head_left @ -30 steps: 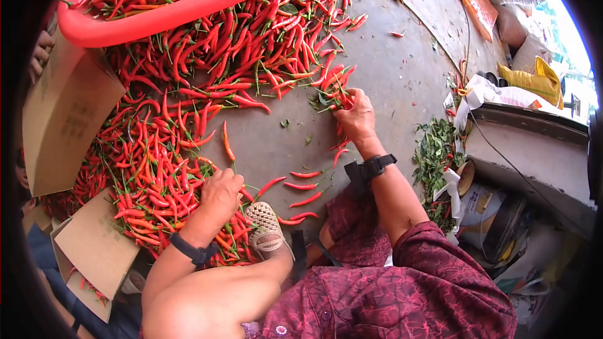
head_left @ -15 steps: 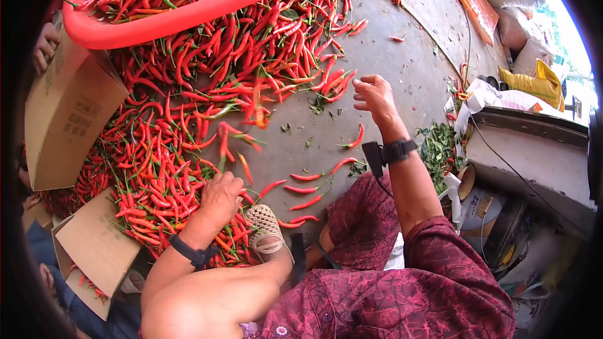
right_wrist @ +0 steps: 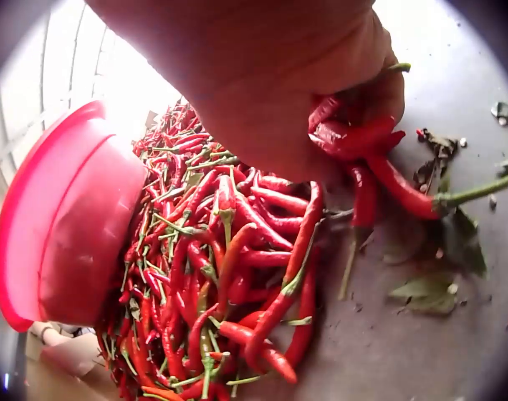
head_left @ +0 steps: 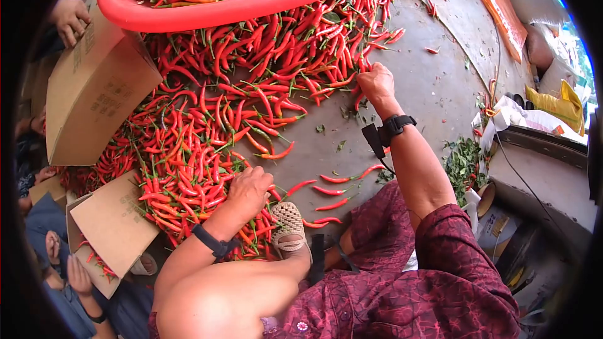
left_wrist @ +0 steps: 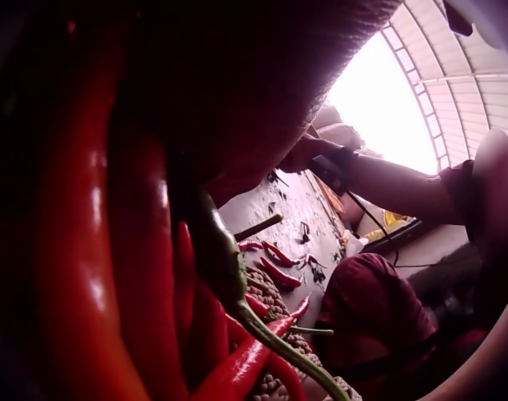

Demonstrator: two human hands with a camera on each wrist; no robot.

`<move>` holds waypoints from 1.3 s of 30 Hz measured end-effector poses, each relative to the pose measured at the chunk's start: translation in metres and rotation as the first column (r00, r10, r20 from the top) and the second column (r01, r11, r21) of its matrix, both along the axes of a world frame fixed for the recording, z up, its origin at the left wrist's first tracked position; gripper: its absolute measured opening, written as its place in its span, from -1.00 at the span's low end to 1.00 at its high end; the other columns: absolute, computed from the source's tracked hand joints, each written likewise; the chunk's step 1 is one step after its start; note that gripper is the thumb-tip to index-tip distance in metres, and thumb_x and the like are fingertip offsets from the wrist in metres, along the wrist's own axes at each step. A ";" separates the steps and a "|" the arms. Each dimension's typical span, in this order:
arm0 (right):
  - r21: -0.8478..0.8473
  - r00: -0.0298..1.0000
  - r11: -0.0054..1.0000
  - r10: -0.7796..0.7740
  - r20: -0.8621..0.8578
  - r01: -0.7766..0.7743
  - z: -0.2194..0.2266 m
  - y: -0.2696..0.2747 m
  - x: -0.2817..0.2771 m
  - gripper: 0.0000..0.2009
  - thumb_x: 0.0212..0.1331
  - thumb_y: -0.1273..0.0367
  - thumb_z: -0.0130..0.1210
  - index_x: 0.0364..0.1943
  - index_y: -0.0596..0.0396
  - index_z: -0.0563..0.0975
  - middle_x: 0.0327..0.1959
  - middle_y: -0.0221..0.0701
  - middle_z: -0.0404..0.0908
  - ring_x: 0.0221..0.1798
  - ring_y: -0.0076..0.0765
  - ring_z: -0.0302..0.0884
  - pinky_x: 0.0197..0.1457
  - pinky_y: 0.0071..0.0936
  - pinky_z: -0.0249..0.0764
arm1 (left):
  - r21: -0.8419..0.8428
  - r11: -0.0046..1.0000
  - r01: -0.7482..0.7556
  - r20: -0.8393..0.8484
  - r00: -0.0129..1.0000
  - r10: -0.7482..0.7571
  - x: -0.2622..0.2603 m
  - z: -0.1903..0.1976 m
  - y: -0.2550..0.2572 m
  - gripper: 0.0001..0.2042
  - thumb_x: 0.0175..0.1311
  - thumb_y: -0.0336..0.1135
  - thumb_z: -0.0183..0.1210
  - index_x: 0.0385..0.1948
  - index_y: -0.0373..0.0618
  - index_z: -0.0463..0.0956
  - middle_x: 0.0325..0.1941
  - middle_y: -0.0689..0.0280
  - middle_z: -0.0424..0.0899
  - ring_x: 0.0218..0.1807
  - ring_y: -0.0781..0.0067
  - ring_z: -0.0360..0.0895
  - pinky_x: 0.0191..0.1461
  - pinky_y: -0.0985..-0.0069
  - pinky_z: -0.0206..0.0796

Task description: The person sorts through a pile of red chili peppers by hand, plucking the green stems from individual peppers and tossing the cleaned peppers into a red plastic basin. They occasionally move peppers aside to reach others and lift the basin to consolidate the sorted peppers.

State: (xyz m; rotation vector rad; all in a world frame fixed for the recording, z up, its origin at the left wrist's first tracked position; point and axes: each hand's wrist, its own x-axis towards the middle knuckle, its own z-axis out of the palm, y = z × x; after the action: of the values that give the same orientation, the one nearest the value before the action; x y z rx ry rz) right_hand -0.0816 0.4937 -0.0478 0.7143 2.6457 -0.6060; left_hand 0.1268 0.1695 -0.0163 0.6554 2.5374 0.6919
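R hand (head_left: 377, 83): head cam gives mostly the back of it, at the R edge of the pepper pile (head_left: 188, 176), w/ what's in it mostly hidden. R wrist cam fills that in: fingers curled round a small bunch of red peppers (right_wrist: 362, 142), stems poking out, a couple hanging below the fist. Same cam shows leaf bits (right_wrist: 425, 296) on the floor (head_left: 352, 132) just beside the bunch, plus the outer side wall of the red tub (head_left: 239, 16); head cam has the tub's rim & peppers inside.

L hand (head_left: 251, 189): back up, at the near R edge of the pile, close to the woven shoe (head_left: 288, 221). Fingertips hidden in head cam; L wrist cam is dark up top, w/ big peppers & a green stem (left_wrist: 279, 344) up close. Can't tell if it's gripping or just resting.

Loose peppers (head_left: 331, 191) on the floor R of the shoe, apart from the pile. Cardboard box (head_left: 100, 97) by the pile's L side, w/ another person's hand (head_left: 71, 19) at its top edge; only head cam shows that hand. Ribbed roof (left_wrist: 479, 92) clear in L wrist cam, n/a in head cam.
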 end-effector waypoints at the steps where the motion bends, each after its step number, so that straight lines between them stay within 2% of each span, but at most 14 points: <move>1: 0.047 0.985 0.998 0.050 -0.164 -0.043 -0.020 0.011 0.002 -0.76 -0.16 0.32 0.15 -0.41 0.21 0.57 -0.39 -0.11 0.66 -0.29 -0.09 0.66 -0.16 -0.23 0.52 | 0.000 1.000 0.012 -0.013 1.000 -0.012 0.001 -0.005 -0.001 -0.74 -0.18 -0.44 0.31 -0.41 -0.09 0.44 -0.34 0.20 0.44 -0.19 0.10 0.46 -0.16 0.17 0.35; 5: -0.391 0.983 0.910 -0.172 -0.063 0.134 -0.012 0.038 0.001 -0.83 -0.06 0.37 0.11 -0.42 0.19 0.54 -0.46 -0.21 0.62 -0.43 -0.27 0.58 -0.41 -0.32 0.46 | -0.006 1.000 0.004 0.024 1.000 -0.004 0.001 -0.001 -0.001 -0.70 -0.17 -0.47 0.32 -0.34 -0.09 0.46 -0.32 0.18 0.44 -0.16 0.07 0.45 -0.10 0.18 0.33; 8: -0.749 0.907 0.560 -0.399 0.130 0.354 0.000 0.048 0.009 -0.90 0.14 0.40 0.07 -0.34 0.14 0.50 -0.45 -0.28 0.59 -0.59 -0.40 0.45 -0.64 -0.44 0.30 | -0.023 1.000 0.010 0.013 1.000 -0.010 0.001 -0.002 -0.001 -0.70 -0.17 -0.47 0.32 -0.34 -0.09 0.46 -0.32 0.18 0.44 -0.16 0.07 0.45 -0.10 0.18 0.33; 13: -0.912 0.943 0.309 -0.276 0.185 0.270 0.028 0.020 0.031 -0.80 0.22 0.45 0.05 -0.08 0.02 0.43 -0.38 -0.43 0.60 -0.56 -0.48 0.57 -0.70 -0.64 0.32 | -0.017 1.000 0.010 0.017 1.000 -0.009 0.001 -0.003 -0.001 -0.69 -0.17 -0.47 0.32 -0.33 -0.10 0.46 -0.32 0.18 0.44 -0.16 0.06 0.44 -0.10 0.18 0.33; 16: -0.928 0.966 0.306 -0.210 0.151 0.211 0.037 0.004 0.034 -0.72 0.23 0.44 0.05 0.03 -0.04 0.40 -0.35 -0.47 0.61 -0.52 -0.48 0.60 -0.66 -0.63 0.38 | -0.019 1.000 0.013 0.016 1.000 -0.013 0.001 -0.004 -0.001 -0.69 -0.18 -0.47 0.32 -0.33 -0.10 0.46 -0.31 0.18 0.44 -0.16 0.06 0.45 -0.09 0.18 0.33; 19: -0.792 0.955 0.577 -0.295 0.022 0.197 0.030 0.008 0.026 -0.72 0.27 0.45 0.03 0.07 -0.04 0.40 -0.23 -0.43 0.64 -0.49 -0.47 0.61 -0.65 -0.66 0.40 | -0.016 1.000 0.010 0.011 1.000 -0.010 0.002 -0.004 -0.002 -0.69 -0.18 -0.47 0.32 -0.32 -0.09 0.46 -0.31 0.19 0.43 -0.16 0.06 0.45 -0.10 0.18 0.33; 22: -0.881 0.906 0.394 -0.414 0.085 0.263 0.032 0.014 0.020 -0.75 0.28 0.45 0.01 0.03 0.00 0.40 -0.29 -0.46 0.60 -0.48 -0.50 0.61 -0.61 -0.61 0.44 | 0.010 1.000 -0.006 -0.034 0.999 0.006 0.000 -0.003 -0.001 -0.72 -0.20 -0.46 0.32 -0.41 -0.09 0.44 -0.35 0.19 0.43 -0.19 0.07 0.45 -0.15 0.17 0.34; 26: -0.995 0.996 -0.045 0.015 0.092 0.092 0.077 -0.024 0.034 -0.59 0.29 0.35 0.07 0.23 0.02 0.38 0.01 -0.37 0.57 -0.05 -0.33 0.60 -0.15 -0.34 0.56 | 0.006 1.000 0.012 -0.010 1.000 -0.012 -0.001 -0.002 0.000 -0.74 -0.21 -0.46 0.31 -0.45 -0.10 0.43 -0.36 0.20 0.44 -0.20 0.08 0.46 -0.17 0.17 0.34; 29: -0.605 0.957 0.746 0.163 -0.240 -0.279 0.029 -0.010 0.060 -0.72 0.23 0.41 0.13 0.04 0.06 0.55 0.10 -0.36 0.56 0.14 -0.29 0.50 0.14 -0.29 0.43 | 0.021 1.000 -0.007 -0.025 1.000 0.008 -0.001 0.000 -0.001 -0.73 -0.21 -0.47 0.32 -0.42 -0.10 0.44 -0.35 0.20 0.44 -0.20 0.08 0.46 -0.16 0.17 0.34; 31: -0.104 0.580 0.642 0.595 -0.556 -0.759 0.015 -0.030 0.106 -0.71 -0.06 0.46 0.28 -0.18 -0.04 0.59 -0.18 -0.32 0.58 -0.11 -0.13 0.56 -0.03 -0.32 0.51 | 0.017 1.000 -0.011 -0.029 1.000 0.012 0.000 0.000 0.001 -0.72 -0.21 -0.47 0.32 -0.41 -0.10 0.44 -0.34 0.20 0.44 -0.19 0.08 0.46 -0.15 0.18 0.34; 33: -0.290 0.592 0.516 0.690 -0.417 -0.806 0.021 -0.063 0.137 -0.72 -0.01 0.40 0.27 -0.14 0.00 0.58 -0.23 -0.31 0.59 -0.20 -0.13 0.59 -0.15 -0.35 0.52 | -0.015 1.000 -0.001 -0.022 1.000 0.000 0.001 -0.003 0.002 -0.71 -0.21 -0.47 0.33 -0.40 -0.10 0.45 -0.34 0.19 0.44 -0.19 0.08 0.46 -0.14 0.18 0.35; 36: -0.885 0.941 0.419 0.166 0.294 0.203 0.002 -0.069 0.113 -0.71 0.26 0.32 0.08 0.06 -0.11 0.50 -0.32 -0.30 0.68 -0.37 -0.24 0.66 -0.31 -0.33 0.60 | -0.032 0.999 0.020 0.065 0.998 -0.018 -0.003 0.006 0.002 -0.68 -0.17 -0.46 0.33 -0.29 -0.14 0.48 -0.30 0.18 0.45 -0.13 0.08 0.45 -0.06 0.19 0.33; 38: -0.893 0.893 0.011 0.010 0.449 0.449 -0.023 -0.033 0.099 -0.62 0.36 0.36 -0.10 0.24 0.00 0.32 -0.19 -0.24 0.65 -0.28 -0.21 0.68 -0.28 -0.28 0.64 | -0.006 1.000 0.014 0.053 0.999 -0.014 -0.003 0.008 -0.001 -0.67 -0.19 -0.45 0.35 -0.31 -0.12 0.47 -0.30 0.18 0.45 -0.14 0.08 0.45 -0.07 0.19 0.32; 39: -0.892 0.891 0.015 -0.055 0.450 0.451 -0.020 -0.014 0.097 -0.61 0.36 0.37 -0.11 0.25 0.01 0.31 -0.15 -0.23 0.64 -0.26 -0.18 0.68 -0.26 -0.28 0.64 | 0.005 1.000 0.007 0.045 0.999 -0.007 -0.002 0.009 -0.001 -0.67 -0.20 -0.45 0.35 -0.33 -0.11 0.45 -0.30 0.18 0.45 -0.14 0.08 0.45 -0.08 0.18 0.32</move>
State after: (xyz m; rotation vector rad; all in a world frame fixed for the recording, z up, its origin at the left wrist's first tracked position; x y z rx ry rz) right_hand 0.0153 0.4797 -0.0674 0.6674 1.1054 -1.9684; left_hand 0.1245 0.1686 -0.0069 0.6430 2.4918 0.7032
